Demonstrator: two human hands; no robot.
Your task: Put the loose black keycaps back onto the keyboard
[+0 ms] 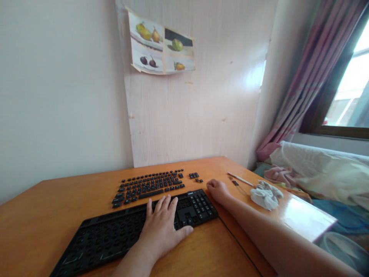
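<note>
A black keyboard [108,234] lies on the wooden table, most of its keycaps off, with the number pad [201,204] at its right end still capped. My left hand [163,219] rests on the middle of the keyboard, open, fingers spread and thumb out to the right. Just past the keyboard's right end, my right hand [217,189] is on the table with its fingers curled closed; whatever may be inside is hidden. Behind the keyboard, loose black keycaps [152,184] are laid out in rows, and a smaller group of keycaps [194,175] sits left of my right hand.
A cable [239,244] runs from the keyboard to the front edge. To the right lie a thin white stick [240,179], a small dark tool [235,182] and a crumpled white cloth [265,195]. A clear plastic container [341,250] stands below right. Fruit pictures [161,46] hang on the wall.
</note>
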